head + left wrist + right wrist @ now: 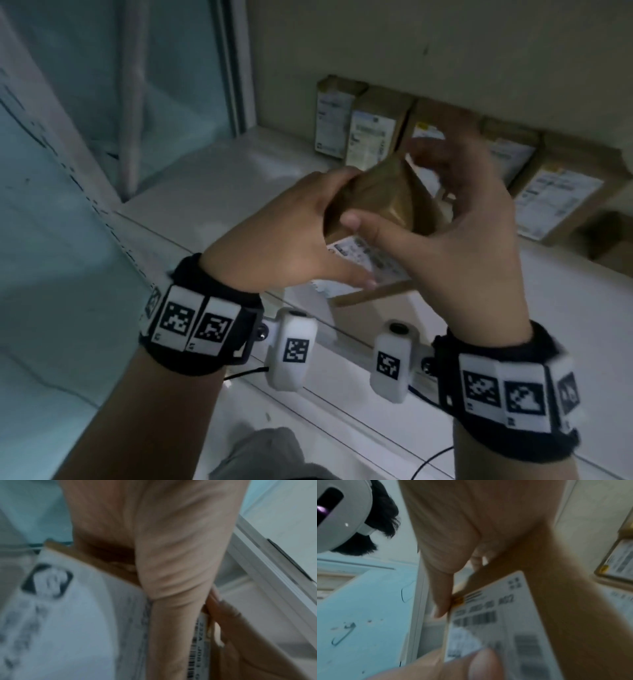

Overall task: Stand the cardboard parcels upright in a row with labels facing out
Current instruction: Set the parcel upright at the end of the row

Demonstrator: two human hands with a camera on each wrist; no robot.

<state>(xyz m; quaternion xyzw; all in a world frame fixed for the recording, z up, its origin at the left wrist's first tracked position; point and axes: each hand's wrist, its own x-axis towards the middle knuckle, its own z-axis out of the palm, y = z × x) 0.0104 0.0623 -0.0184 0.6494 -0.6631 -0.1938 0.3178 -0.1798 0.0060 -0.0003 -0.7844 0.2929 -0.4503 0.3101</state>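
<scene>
Both hands hold one brown cardboard parcel [383,198] in the air above the white shelf [219,185]. My left hand [291,229] grips its left end, thumb underneath on the white label [370,260], which faces down toward me. My right hand [455,212] holds the right end, thumb across the top face, fingers curled over the far side. The left wrist view shows the label [72,622] blurred beside my thumb. The right wrist view shows the barcode label [496,622] up close. Several parcels [370,126] stand upright against the back wall, labels facing out.
A larger parcel [561,202] leans at the right end of the row. A pale blue panel [68,205] rises at the left. The shelf's front rail [342,383] runs below my wrists. Bare shelf surface lies left of the row.
</scene>
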